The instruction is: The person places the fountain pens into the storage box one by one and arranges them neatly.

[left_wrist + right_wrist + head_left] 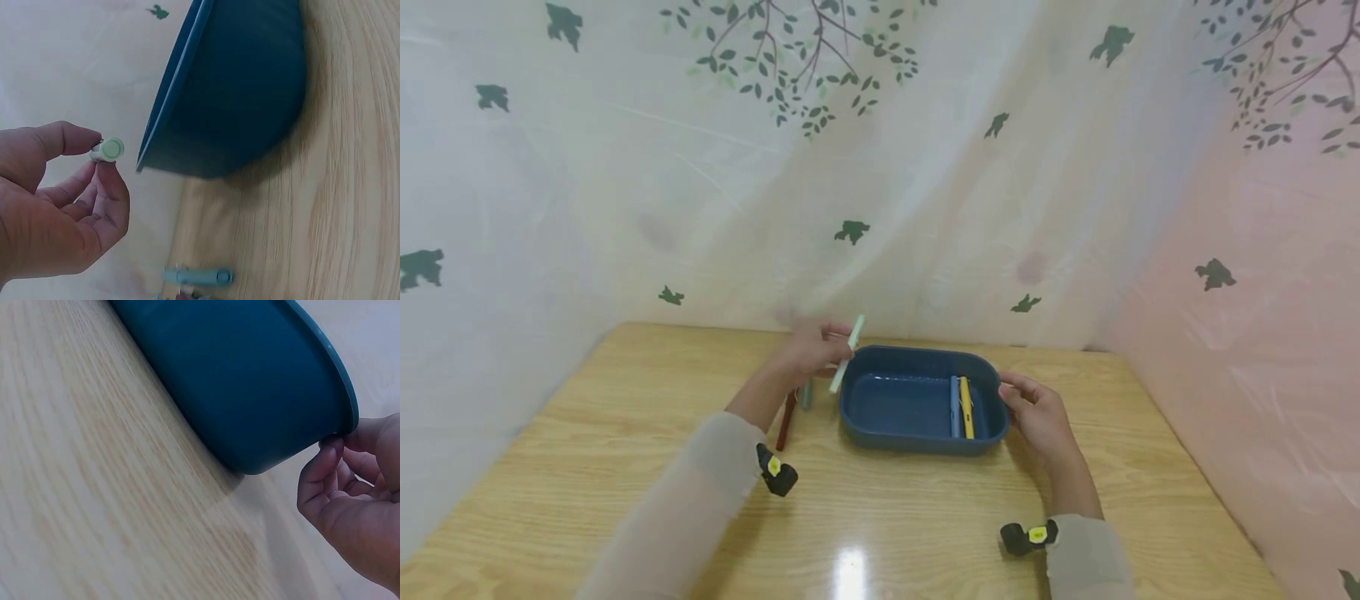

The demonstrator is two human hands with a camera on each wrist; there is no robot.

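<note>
My left hand (812,350) pinches a pale green pen (847,354) between thumb and fingertips, just beyond the left end of a dark blue oval-cornered box (895,437). Seen end-on in the left wrist view, the pen (111,149) is above table height, near the box rim. With thumb and fingers, my right hand (1037,414) grips the box's right rim; the right wrist view shows this pinch on the box (244,394). Inside the box, toward its right end, a blue pen (955,407) and a yellow pen (967,408) lie side by side.
Left of the box, a dark red pen (786,421) and a grey-green pen (807,394) lie on the wooden table (880,508), partly beneath my left hand. A patterned curtain (925,208) hangs behind the table and along its sides.
</note>
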